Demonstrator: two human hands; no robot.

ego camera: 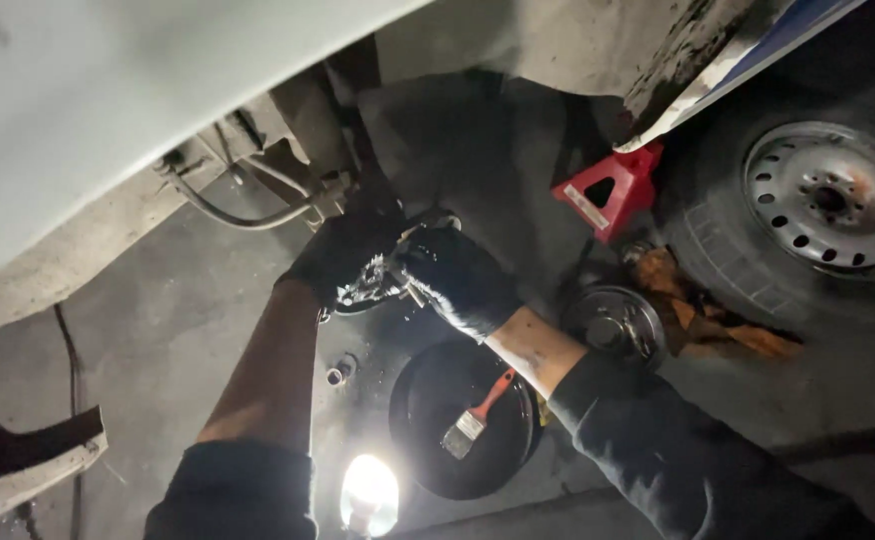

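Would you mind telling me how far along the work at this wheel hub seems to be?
Done: the wheel is off and lies on the floor, the car rests on a red stand, and the drum sits beside it. In hand: both gloved hands, left and right, work on a greasy metal part under the car, above a black pan holding a brush. Left: drum and wheel are not refitted.

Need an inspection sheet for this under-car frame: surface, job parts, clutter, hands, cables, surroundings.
Surface: dark concrete floor, stained.
Job's things: greasy metal part between both hands, under the car's underside.
Clutter: black drain pan holding a red-handled brush; brake drum; work light; socket.
Grippers: left hand and right hand, black gloves, both on the part.
Cables: hose under the body.
Surroundings: red jack stand; loose wheel.
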